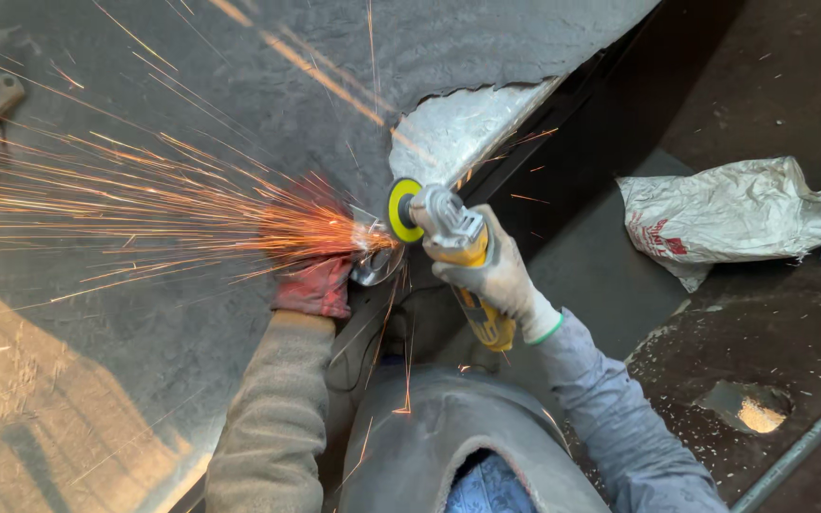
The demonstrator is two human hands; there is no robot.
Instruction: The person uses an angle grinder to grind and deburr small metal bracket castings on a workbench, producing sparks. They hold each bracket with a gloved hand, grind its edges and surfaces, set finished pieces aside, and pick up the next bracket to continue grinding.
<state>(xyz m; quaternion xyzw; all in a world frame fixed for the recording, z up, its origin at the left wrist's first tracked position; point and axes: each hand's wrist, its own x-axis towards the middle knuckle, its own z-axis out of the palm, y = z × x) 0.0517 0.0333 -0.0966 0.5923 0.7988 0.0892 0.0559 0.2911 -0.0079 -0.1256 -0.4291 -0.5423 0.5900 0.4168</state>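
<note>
Head view: right hand (496, 275) fingers wrap the angle grinder (448, 247) (sparking), left hand (320, 275) fingers clamp alongside.

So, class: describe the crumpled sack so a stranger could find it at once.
Start from the big grey metal sheet throwing sparks, then look right across the dark floor. There lies the crumpled sack, whitish with red print, the only pale, soft thing there.

My left hand (314, 280) wears a red, worn glove below a tan knitted sleeve (273, 408). My right hand (491, 271) wears a pale grey glove with a green-edged cuff, then a grey-blue sleeve (620, 418).
</note>
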